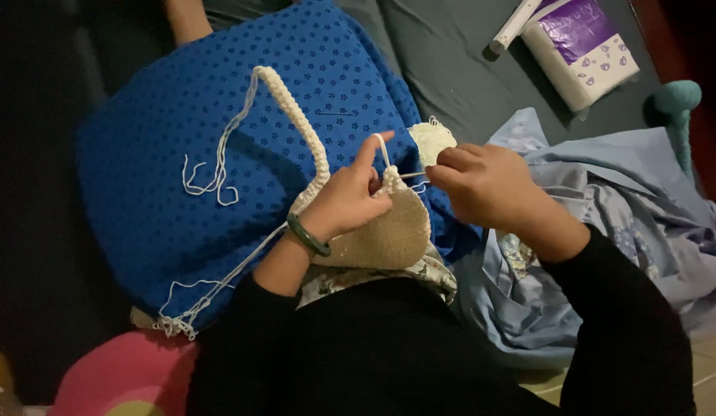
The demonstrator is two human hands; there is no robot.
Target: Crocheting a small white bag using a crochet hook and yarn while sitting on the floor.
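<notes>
Cream yarn makes up the crocheted piece (389,231), a rounded, pouch-like panel resting on the person's lap at the edge of a blue dotted cushion (181,154); a braided cream strap (300,115) runs from the panel up across the cushion, and loose yarn strands (211,173) trail over the blue fabric toward its lower corner. The left hand (346,202) grips the top edge of the panel, its index finger raised with a strand looped over it; a dark green bangle (308,237) sits on that wrist. The right hand (485,185) is closed in a pinch around a thin crochet hook (412,176) whose tip meets the panel's rim. A small ball of cream yarn (432,141) lies just behind the hands on the cushion's edge. Pale blue patterned cloth (627,200) is bunched to the right; a white and purple packet (581,48) lies further off on the grey sheet (450,69); a pink round object (127,374) shows at the lower left.
</notes>
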